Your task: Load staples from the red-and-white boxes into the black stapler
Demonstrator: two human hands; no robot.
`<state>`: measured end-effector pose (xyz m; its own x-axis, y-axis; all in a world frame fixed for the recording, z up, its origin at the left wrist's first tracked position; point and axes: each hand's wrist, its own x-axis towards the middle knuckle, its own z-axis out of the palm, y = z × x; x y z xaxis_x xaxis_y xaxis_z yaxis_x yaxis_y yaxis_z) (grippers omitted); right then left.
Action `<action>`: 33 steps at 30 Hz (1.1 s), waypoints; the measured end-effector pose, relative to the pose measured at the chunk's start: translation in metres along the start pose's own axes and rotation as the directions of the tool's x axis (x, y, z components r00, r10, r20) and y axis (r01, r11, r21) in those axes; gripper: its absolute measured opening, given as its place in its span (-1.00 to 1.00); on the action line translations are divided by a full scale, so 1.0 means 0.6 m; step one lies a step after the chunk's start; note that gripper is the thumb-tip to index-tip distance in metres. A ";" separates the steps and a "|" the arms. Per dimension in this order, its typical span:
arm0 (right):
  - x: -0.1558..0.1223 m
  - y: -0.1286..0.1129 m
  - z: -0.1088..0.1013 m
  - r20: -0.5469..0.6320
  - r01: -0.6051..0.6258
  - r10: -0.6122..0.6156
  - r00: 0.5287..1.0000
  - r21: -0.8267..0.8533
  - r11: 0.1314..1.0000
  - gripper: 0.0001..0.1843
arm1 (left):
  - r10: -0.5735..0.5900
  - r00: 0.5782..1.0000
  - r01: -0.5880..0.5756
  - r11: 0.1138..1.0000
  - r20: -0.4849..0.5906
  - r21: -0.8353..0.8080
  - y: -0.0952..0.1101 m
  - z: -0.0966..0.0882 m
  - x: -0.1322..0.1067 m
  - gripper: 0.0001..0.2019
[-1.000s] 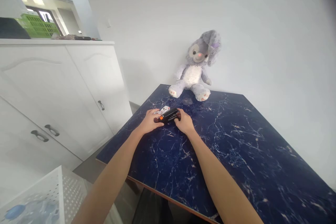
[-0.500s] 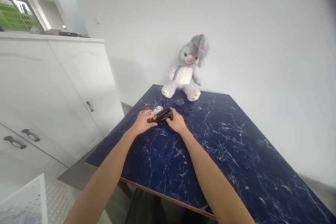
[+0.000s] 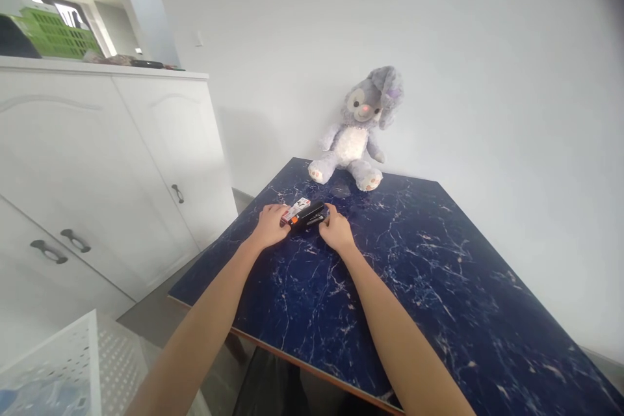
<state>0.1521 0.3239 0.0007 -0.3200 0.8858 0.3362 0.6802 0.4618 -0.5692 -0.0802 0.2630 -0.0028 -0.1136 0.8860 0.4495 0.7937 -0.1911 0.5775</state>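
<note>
A black stapler [image 3: 308,213] with an orange mark at its left end lies on the blue marbled table [image 3: 312,299]. Along its far side rests a small white and red box [image 3: 296,208]. My left hand [image 3: 272,225] is around the left ends of both, fingers beside the box and thumb near the stapler's orange end, the fingers and thumb apart. At the stapler's right end is my right hand [image 3: 337,229], index finger and thumb spread, with no firm grip visible. Whether the fingertips still touch the stapler is hard to tell.
A grey plush toy [image 3: 351,133] sits at the table's back edge against the wall. White cabinets [image 3: 160,162] stand on the left, with a green crate [image 3: 58,32] beyond. A white perforated basket [image 3: 95,357] is at the lower left.
My left hand has slid a little left, off the stapler's end, showing more of the orange mark and the box. The whole view has shifted slightly.
</note>
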 end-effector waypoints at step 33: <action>-0.013 -0.002 0.005 -0.030 0.190 -0.189 0.982 0.066 0.980 -0.87 | -0.024 0.994 0.058 0.940 -0.105 0.338 0.023 -0.014 0.002 -0.65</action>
<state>0.1518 0.3165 -0.0036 -0.4230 0.7809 0.4597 0.5619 0.6240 -0.5430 -0.0746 0.2579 0.0113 -0.1941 0.8413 0.5045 0.9409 0.0142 0.3384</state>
